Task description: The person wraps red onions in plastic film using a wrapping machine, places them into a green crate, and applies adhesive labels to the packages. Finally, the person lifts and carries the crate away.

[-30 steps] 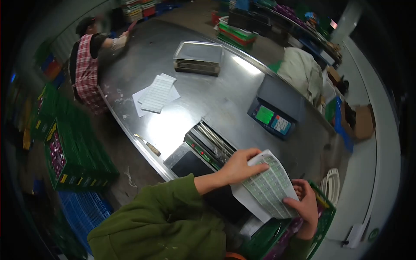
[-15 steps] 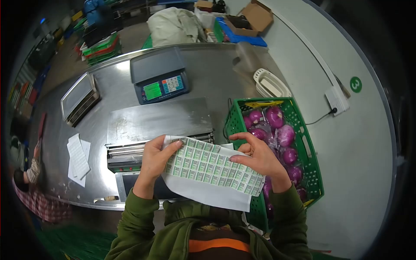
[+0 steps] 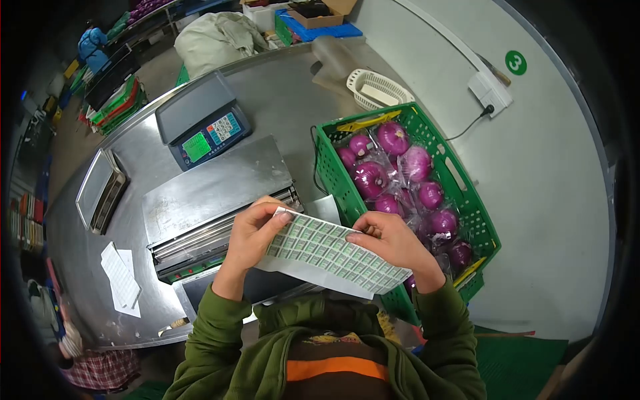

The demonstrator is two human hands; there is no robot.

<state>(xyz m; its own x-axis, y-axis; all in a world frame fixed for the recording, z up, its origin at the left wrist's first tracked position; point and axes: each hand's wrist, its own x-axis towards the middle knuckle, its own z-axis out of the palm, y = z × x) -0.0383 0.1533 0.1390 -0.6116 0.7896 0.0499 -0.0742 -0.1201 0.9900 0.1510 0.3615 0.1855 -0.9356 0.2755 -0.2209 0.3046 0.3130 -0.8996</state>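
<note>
Crate [image 3: 472, 200] of wrapped purple onions [image 3: 417, 163], 2 hands [image 3: 252, 237] [image 3: 398, 244] holding printed sheet [image 3: 333, 252]

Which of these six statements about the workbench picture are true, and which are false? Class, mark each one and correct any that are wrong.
1. The left hand and the right hand both hold the label sheet. True.
2. Both hands wear gloves. False: they are bare.
3. Purple onions lie in the green crate. True.
4. The white basket sits inside the green crate. False: it lies outside, on the table.
5. The display of the grey scale is dark. False: it glows green.
6. A black plug is in the wall socket. True.
</note>
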